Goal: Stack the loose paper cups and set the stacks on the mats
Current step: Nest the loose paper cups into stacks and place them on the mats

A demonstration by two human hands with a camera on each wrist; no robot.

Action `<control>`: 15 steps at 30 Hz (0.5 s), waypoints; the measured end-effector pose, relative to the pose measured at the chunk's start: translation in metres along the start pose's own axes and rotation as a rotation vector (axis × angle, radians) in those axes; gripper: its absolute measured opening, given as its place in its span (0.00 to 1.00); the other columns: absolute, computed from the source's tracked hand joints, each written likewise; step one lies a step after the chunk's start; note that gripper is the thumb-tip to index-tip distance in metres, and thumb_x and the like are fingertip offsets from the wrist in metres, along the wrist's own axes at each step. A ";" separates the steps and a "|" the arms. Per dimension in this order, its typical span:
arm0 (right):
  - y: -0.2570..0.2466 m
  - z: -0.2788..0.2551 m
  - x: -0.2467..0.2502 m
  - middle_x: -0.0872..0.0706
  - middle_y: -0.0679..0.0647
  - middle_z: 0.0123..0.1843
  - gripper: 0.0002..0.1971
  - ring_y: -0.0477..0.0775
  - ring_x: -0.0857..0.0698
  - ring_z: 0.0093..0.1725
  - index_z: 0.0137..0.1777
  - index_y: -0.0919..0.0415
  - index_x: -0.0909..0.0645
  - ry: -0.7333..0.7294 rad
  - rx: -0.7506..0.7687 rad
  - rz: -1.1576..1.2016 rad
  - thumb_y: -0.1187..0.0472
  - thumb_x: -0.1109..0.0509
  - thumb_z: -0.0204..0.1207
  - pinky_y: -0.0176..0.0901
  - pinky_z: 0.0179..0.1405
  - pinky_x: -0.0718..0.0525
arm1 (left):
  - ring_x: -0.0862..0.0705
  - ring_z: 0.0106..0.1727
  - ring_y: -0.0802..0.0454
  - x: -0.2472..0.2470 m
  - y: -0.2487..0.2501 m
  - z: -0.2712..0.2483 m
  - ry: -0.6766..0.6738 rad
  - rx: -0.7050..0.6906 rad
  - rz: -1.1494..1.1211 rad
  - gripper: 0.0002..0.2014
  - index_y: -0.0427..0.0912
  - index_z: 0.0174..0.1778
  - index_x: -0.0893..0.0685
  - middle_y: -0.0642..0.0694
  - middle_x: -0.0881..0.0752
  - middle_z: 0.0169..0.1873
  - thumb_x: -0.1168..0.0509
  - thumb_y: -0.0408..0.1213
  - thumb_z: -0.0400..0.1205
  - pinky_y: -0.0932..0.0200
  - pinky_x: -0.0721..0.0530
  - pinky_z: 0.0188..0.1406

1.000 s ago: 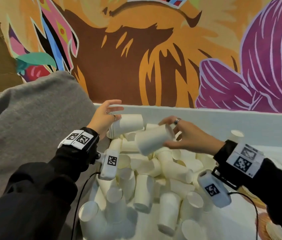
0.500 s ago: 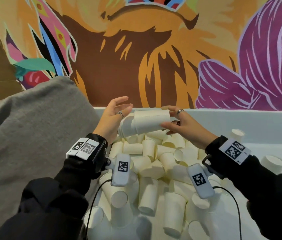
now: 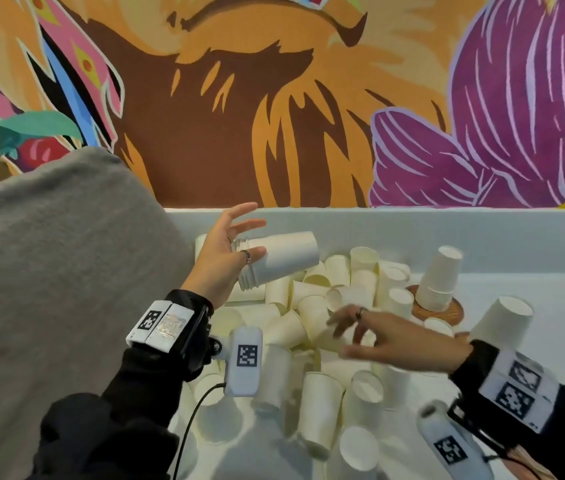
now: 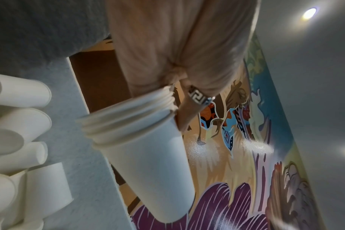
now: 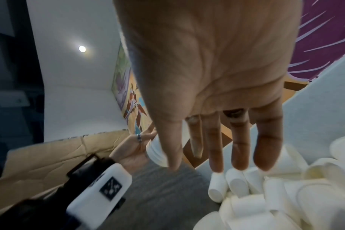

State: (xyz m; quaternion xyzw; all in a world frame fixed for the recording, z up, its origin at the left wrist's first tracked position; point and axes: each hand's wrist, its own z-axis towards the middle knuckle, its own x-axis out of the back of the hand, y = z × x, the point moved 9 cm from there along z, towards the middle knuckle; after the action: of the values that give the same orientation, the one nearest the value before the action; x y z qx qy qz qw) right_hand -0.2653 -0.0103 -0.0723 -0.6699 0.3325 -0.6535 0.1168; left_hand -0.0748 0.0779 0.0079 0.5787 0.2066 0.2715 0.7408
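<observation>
My left hand [image 3: 229, 251] grips a short stack of nested white paper cups [image 3: 284, 258], held on its side above the pile with the rims toward the palm. In the left wrist view the ringed finger curls round the rims of the stack [image 4: 144, 155]. My right hand [image 3: 354, 327] hovers empty and blurred over the heap of loose cups [image 3: 322, 393], fingers spread; in the right wrist view its fingers [image 5: 238, 140] point straight down at the loose cups [image 5: 286, 194]. A taller cup stack [image 3: 438, 280] stands upside down on a round brown mat [image 3: 447, 313].
A grey cushion [image 3: 49, 271] borders the pile on the left. A pale ledge [image 3: 412, 233] runs along the back under the painted wall. One cup [image 3: 503, 320] stands upside down at the right, beside the mat.
The right hand slid its cup onto the left hand's stack, let go, and dropped down toward the pile. The left hand still holds the stack, raised slightly.
</observation>
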 end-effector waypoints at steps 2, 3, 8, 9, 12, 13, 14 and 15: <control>0.009 -0.013 -0.024 0.23 0.40 0.64 0.26 0.39 0.23 0.56 0.70 0.43 0.32 -0.171 -0.011 -0.100 0.44 0.28 0.74 0.27 0.53 0.24 | 0.22 0.68 0.48 -0.006 -0.002 -0.004 -0.002 0.009 0.003 0.30 0.60 0.59 0.22 0.52 0.17 0.59 0.35 0.16 0.76 0.40 0.22 0.68; 0.014 -0.018 -0.035 0.24 0.41 0.66 0.30 0.40 0.24 0.57 0.71 0.43 0.33 -0.244 -0.020 -0.119 0.44 0.26 0.72 0.31 0.58 0.24 | 0.22 0.67 0.48 -0.009 -0.003 -0.005 0.001 0.014 0.008 0.30 0.60 0.59 0.22 0.52 0.17 0.59 0.35 0.16 0.76 0.40 0.22 0.68; 0.018 -0.030 -0.078 0.29 0.48 0.72 0.37 0.44 0.30 0.61 0.76 0.49 0.35 -0.482 0.054 -0.145 0.54 0.21 0.69 0.34 0.62 0.30 | 0.22 0.68 0.47 -0.011 -0.006 -0.007 0.053 0.031 -0.007 0.30 0.59 0.58 0.22 0.51 0.17 0.59 0.36 0.16 0.76 0.39 0.23 0.68; 0.019 -0.030 -0.085 0.28 0.49 0.72 0.37 0.47 0.30 0.64 0.76 0.50 0.35 -0.503 0.074 -0.156 0.55 0.21 0.69 0.38 0.65 0.29 | 0.22 0.68 0.47 -0.012 -0.006 -0.008 0.058 0.028 -0.004 0.30 0.59 0.58 0.22 0.51 0.17 0.59 0.36 0.15 0.76 0.40 0.23 0.68; 0.019 -0.029 -0.099 0.26 0.51 0.72 0.36 0.55 0.27 0.67 0.75 0.49 0.34 -0.527 0.130 -0.234 0.56 0.21 0.69 0.46 0.63 0.26 | 0.22 0.67 0.45 -0.015 -0.004 -0.009 0.086 0.023 -0.005 0.30 0.58 0.59 0.22 0.50 0.17 0.58 0.36 0.15 0.76 0.41 0.21 0.67; 0.020 -0.028 -0.101 0.24 0.52 0.71 0.36 0.56 0.24 0.65 0.75 0.49 0.34 -0.525 0.140 -0.251 0.56 0.21 0.69 0.45 0.58 0.25 | 0.22 0.67 0.45 -0.014 -0.004 -0.010 0.097 0.022 -0.010 0.30 0.58 0.58 0.22 0.50 0.17 0.58 0.36 0.14 0.76 0.41 0.21 0.66; 0.019 -0.027 -0.101 0.23 0.52 0.70 0.35 0.56 0.22 0.63 0.75 0.49 0.34 -0.520 0.148 -0.260 0.56 0.22 0.70 0.44 0.53 0.26 | 0.22 0.67 0.45 -0.014 -0.003 -0.010 0.107 0.021 -0.014 0.30 0.57 0.58 0.22 0.50 0.17 0.58 0.36 0.14 0.76 0.42 0.21 0.66; 0.019 -0.027 -0.102 0.22 0.52 0.69 0.34 0.56 0.21 0.61 0.74 0.48 0.34 -0.513 0.163 -0.272 0.56 0.22 0.70 0.44 0.51 0.27 | 0.21 0.67 0.45 -0.014 -0.002 -0.010 0.115 0.019 -0.018 0.29 0.57 0.58 0.22 0.50 0.17 0.57 0.37 0.14 0.76 0.42 0.21 0.66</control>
State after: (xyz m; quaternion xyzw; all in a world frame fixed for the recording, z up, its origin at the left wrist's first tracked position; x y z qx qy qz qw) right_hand -0.2885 0.0440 -0.1612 -0.8398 0.1459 -0.4973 0.1617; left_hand -0.0918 0.0759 0.0034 0.5671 0.2564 0.2955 0.7248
